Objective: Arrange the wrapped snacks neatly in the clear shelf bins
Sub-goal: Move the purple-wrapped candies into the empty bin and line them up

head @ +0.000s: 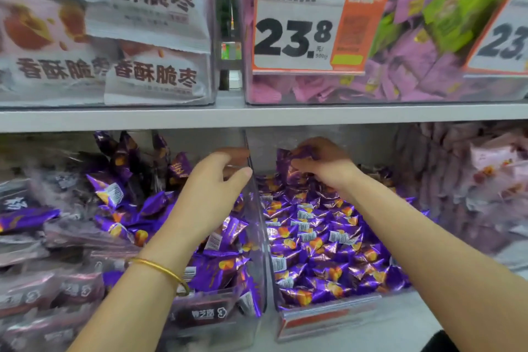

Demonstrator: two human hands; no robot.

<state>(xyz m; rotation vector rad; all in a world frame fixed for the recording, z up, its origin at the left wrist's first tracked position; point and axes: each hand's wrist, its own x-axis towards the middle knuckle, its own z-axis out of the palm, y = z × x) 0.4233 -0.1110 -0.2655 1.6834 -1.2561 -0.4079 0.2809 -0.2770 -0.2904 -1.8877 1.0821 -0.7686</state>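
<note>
On the lower shelf, two clear bins stand side by side, sharing a see-through bin wall [261, 237] that runs from the front edge toward the back. The left hand [211, 180] grips the top of that wall near the back: its thumb lies on the near side and its curled fingers [234, 151] show through the plastic on the far side. A gold bracelet [160, 267] sits on that wrist.

The right hand [325, 166] is deep in the right bin [328, 298], up at its back. Its fingers are bent and pinch a purple snack [288, 163] by the wrapper, holding it above the pile. Whether it holds more than one, I cannot tell.

Below it, loose purple snacks [323, 251] with orange marks and white barcodes fill the right bin from front to back. The left bin [200, 320] holds more of the same wrappers [223, 260], heaped unevenly, some standing on end near the back. A red label strip [328, 314] runs along the front edge of the right bin.

Dark packets [43, 280] lie in the bin at the far left, pale pink packets [485, 168] at the far right. Above the shelf board [257, 116], white bags [148, 37] fill the upper left bin, and an orange price tag [311, 28] reading 23.8 hangs on a bin of pink packets [414, 71].
</note>
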